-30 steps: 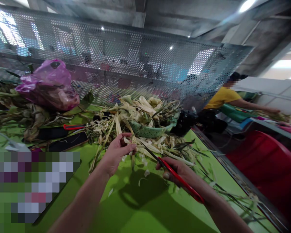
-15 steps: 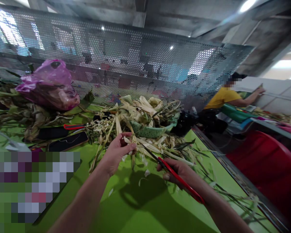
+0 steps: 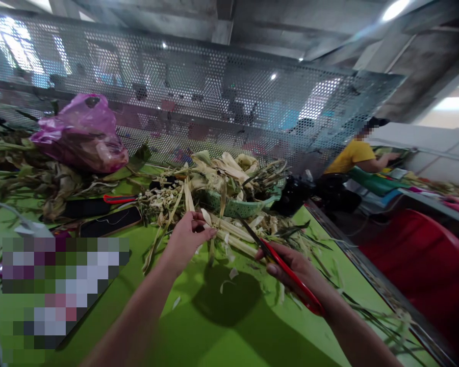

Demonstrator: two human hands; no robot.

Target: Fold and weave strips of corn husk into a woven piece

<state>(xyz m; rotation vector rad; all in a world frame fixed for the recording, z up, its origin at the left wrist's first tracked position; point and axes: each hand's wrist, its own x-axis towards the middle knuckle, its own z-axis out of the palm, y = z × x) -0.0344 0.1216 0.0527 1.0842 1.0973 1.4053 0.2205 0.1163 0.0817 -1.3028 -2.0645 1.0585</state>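
Observation:
My left hand (image 3: 185,239) pinches a pale plant stalk (image 3: 229,232) at the edge of a heap of husks and cuttings (image 3: 218,199) on a green table (image 3: 214,331). My right hand (image 3: 294,270) grips red-handled scissors (image 3: 286,275), their dark blades pointing up-left toward the stalk. A green mesh basket (image 3: 237,206) full of husks sits just behind the hands.
A pink plastic bag (image 3: 82,135) and dry leaves lie at the back left. Two dark phones (image 3: 110,221) and another red-handled tool (image 3: 118,199) rest on the table. A perforated metal screen (image 3: 214,97) backs the table. A person in yellow (image 3: 352,155) works at the right, beside a red bin (image 3: 416,260).
Both hands have shifted slightly up and right, and the scissors moved closer to the stalk. The person in yellow lowered an arm.

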